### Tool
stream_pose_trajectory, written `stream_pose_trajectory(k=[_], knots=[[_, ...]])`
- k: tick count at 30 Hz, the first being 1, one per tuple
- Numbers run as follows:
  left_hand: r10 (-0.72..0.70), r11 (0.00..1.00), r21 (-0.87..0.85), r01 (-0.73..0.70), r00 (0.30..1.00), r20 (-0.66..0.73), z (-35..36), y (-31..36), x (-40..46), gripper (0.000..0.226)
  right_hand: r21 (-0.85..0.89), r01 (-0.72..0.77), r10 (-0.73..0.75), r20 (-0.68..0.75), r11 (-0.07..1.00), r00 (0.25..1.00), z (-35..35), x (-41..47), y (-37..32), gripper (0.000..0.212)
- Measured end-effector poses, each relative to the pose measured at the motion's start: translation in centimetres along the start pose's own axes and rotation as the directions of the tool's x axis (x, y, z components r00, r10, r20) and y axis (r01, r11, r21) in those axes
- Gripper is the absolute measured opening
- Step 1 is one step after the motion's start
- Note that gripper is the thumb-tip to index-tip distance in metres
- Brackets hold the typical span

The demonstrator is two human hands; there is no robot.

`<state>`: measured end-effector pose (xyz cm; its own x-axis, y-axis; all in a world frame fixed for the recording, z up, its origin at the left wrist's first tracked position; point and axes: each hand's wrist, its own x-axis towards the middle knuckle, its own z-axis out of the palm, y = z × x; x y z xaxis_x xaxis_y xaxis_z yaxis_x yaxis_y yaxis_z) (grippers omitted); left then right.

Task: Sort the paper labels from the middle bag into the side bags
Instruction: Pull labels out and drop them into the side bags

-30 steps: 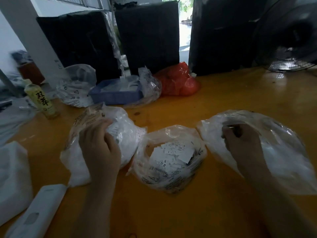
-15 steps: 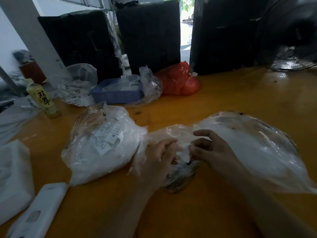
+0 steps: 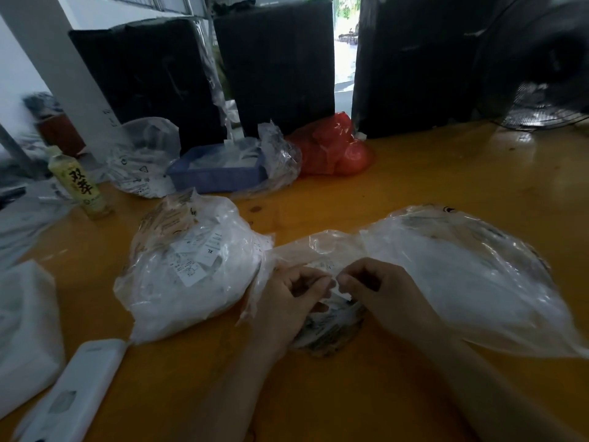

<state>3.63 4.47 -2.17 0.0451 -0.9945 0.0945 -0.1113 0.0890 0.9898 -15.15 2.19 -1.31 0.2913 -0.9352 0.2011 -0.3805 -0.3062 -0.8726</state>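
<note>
Three clear plastic bags lie side by side on the yellow table [image 3: 398, 193]. The left bag [image 3: 191, 269] is full of white paper labels. The right bag [image 3: 471, 282] is wide and holds white labels too. Between them sits the small middle bag [image 3: 322, 333], mostly covered by my hands. My left hand [image 3: 287, 301] and my right hand [image 3: 385, 298] meet over its opening, fingers curled, each pinching white paper labels [image 3: 338, 290] where the fingertips touch.
A white foam block [image 3: 22, 330] and a white flat case [image 3: 73, 393] lie at the near left. Behind stand a drink bottle [image 3: 79, 186], a blue tray [image 3: 220, 173] in plastic, a red bag [image 3: 331, 148], black wrapped boxes [image 3: 274, 65] and a fan [image 3: 541, 100].
A second ago my hands were in the left and right bags. Both came together over the middle bag and now pinch labels there.
</note>
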Motion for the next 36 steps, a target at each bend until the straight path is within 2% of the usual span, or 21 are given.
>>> stream_pose_trajectory(k=[4, 6, 8, 10, 13, 15, 16, 18, 20, 21, 23, 26, 29, 30, 32, 34, 36], knots=[[-0.005, 1.0, -0.002, 0.005, 1.0, -0.008, 0.1, -0.1, 0.0, 0.01, -0.048, 0.014, -0.016, -0.046, 0.999, 0.999, 0.3, 0.0, 0.1, 0.024], [-0.046, 0.996, -0.081, 0.043, 0.998, -0.036, 0.0, -0.3, 0.1, 0.004, -0.042, -0.004, 0.001, -0.086, 0.999, 0.996, 0.6, 0.0, 0.1, 0.029], [-0.056, 0.99, -0.131, 0.057, 0.998, 0.011, -0.1, -0.5, 0.2, 0.028, -0.03, -0.028, 0.023, -0.151, 0.999, 0.988, 0.9, -0.1, 0.1, 0.03], [-0.033, 0.996, -0.081, 0.037, 0.998, 0.056, -0.1, -0.6, 0.2, 0.042, -0.001, -0.03, 0.029, -0.212, 1.0, 0.977, 1.2, -0.1, 0.0, 0.026], [-0.01, 1.0, -0.023, 0.01, 1.0, -0.018, 0.1, -0.9, 0.3, 0.03, 0.038, -0.012, 0.019, -0.209, 0.999, 0.978, 1.5, -0.3, -0.4, 0.02], [-0.032, 0.992, -0.122, 0.026, 0.998, -0.047, 0.1, -1.1, 0.5, 0.011, 0.063, -0.009, 0.02, -0.184, 0.998, 0.983, 1.6, -0.3, -0.6, 0.018], [-0.046, 0.982, -0.184, 0.038, 0.998, -0.037, 0.0, -1.0, 0.6, 0.011, 0.087, -0.009, 0.025, -0.18, 0.996, 0.983, 1.6, -0.3, -0.7, 0.018], [-0.03, 0.983, -0.18, 0.03, 1.0, 0.004, -0.1, -0.7, 0.5, 0.024, 0.143, -0.019, 0.046, -0.188, 0.99, 0.981, 1.5, -0.3, -1.0, 0.021], [-0.01, 0.996, -0.091, 0.014, 0.999, 0.043, 0.2, -0.5, 0.2, 0.051, 0.201, -0.042, 0.083, -0.199, 0.979, 0.976, 1.5, -0.3, -1.1, 0.023], [0.001, 0.999, -0.044, 0.0, 0.999, 0.032, 0.4, -0.4, 0.1, 0.054, 0.224, -0.055, 0.101, -0.202, 0.973, 0.974, 1.4, -0.3, -1.2, 0.024], [0.049, 0.999, 0.019, -0.049, 0.999, -0.001, 0.7, -0.4, 0.1, 0.041, 0.23, -0.066, 0.112, -0.191, 0.971, 0.975, 1.3, -0.4, -1.3, 0.022], [0.106, 0.991, -0.083, -0.108, 0.994, -0.026, 0.9, -0.1, 0.2, 0.032, 0.19, -0.051, 0.081, -0.154, 0.981, 0.985, 1.5, -0.7, -1.7, 0.022], [0.06, 0.967, -0.242, -0.075, 0.996, -0.066, 0.5, -0.2, 0.3, 0.046, 0.107, -0.06, 0.072, -0.111, 0.992, 0.991, 1.7, -0.6, -1.7, 0.032], [0.034, 0.95, -0.306, -0.057, 0.996, -0.081, 0.4, -0.2, 0.4, 0.04, 0.036, -0.058, 0.061, -0.108, 0.998, 0.992, 1.6, -0.5, -1.6, 0.033], [-0.025, 0.887, -0.46, -0.024, 0.995, -0.1, 0.2, -0.2, 0.7, 0.015, -0.214, 0.006, -0.039, -0.15, 0.977, 0.988, 1.4, -0.3, -0.9, 0.032], [-0.066, 0.821, -0.571, -0.007, 0.992, -0.108, -0.1, -0.1, 0.9, 0.009, -0.5, 0.065, -0.15, -0.132, 0.863, 0.98, 1.2, -0.1, -0.4, 0.026], [-0.099, 0.824, -0.566, 0.014, 0.988, -0.12, -0.3, -0.1, 1.0, 0.007, -0.655, 0.02, -0.062, -0.041, 0.756, 0.997, 1.3, -0.1, -0.1, 0.028]])
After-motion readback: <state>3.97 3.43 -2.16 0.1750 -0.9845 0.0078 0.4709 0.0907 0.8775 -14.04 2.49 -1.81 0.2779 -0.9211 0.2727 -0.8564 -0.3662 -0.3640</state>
